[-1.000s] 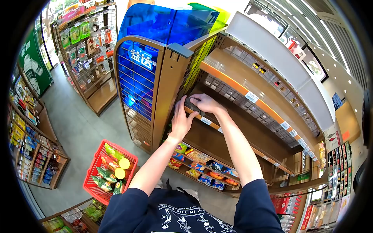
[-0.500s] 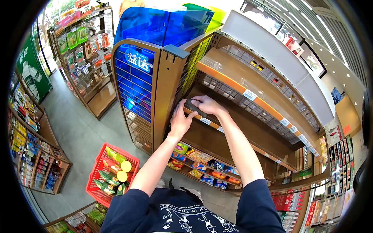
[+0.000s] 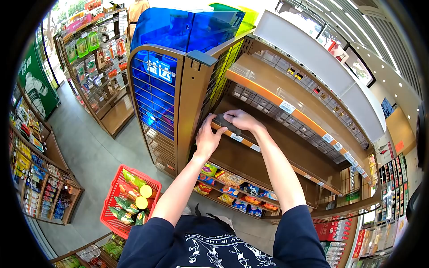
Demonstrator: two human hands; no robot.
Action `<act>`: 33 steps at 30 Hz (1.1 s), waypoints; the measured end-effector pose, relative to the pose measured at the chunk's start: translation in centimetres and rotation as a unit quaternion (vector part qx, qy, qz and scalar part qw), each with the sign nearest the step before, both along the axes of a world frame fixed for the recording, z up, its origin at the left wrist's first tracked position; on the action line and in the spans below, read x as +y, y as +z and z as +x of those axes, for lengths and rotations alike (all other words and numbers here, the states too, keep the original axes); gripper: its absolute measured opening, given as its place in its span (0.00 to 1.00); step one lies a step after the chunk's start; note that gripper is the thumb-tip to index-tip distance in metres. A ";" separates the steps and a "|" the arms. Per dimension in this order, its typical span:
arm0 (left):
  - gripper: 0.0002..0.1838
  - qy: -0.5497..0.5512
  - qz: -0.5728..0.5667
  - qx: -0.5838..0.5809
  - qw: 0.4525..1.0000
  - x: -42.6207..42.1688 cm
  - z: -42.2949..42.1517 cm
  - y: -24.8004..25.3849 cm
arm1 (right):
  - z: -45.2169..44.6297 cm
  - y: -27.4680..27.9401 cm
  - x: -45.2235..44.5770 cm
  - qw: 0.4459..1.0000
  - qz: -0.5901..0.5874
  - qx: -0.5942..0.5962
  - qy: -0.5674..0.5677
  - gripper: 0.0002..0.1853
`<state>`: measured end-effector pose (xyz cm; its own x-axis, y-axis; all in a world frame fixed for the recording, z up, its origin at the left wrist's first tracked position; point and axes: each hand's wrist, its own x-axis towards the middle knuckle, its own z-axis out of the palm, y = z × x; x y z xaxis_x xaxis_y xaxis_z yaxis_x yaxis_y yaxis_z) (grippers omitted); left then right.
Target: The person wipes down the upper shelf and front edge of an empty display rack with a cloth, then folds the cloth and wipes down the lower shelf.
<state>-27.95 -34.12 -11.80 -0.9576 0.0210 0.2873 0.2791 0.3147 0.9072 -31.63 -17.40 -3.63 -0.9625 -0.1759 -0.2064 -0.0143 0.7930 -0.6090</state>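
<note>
A dark grey cloth lies bunched at the left end of a brown shelf with an orange front strip. My right hand is closed on the cloth from above. My left hand is on its left side at the shelf's front edge, fingers curled over the cloth and thumb pointing toward the right hand. The left fingertips are partly hidden. White price labels sit on the strip just right of the hands.
An upper shelf overhangs the right hand. A brown upright with a blue end panel stands left. Bagged snacks fill the lower shelves. On the floor at lower left stands a red basket of packaged goods. Another person is partly visible behind.
My right hand has shifted slightly right along the shelf edge, and more of the cloth shows beneath it. The left hand stays nearly in place. More of the person behind is visible.
</note>
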 end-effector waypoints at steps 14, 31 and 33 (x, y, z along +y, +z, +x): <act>0.32 -0.008 -0.010 -0.007 1.000 -0.2 0.2 0.2 | 1.4 0.6 2.6 0.998 -0.024 -0.054 0.024 0.26; 0.36 -0.036 -0.065 0.134 0.988 -1.1 0.0 -1.0 | 1.2 -0.8 2.2 0.999 -0.041 -0.016 0.006 0.27; 0.35 -0.040 -0.076 0.139 0.987 -1.1 0.2 -0.9 | 1.3 -0.6 2.1 0.999 -0.042 -0.013 0.002 0.26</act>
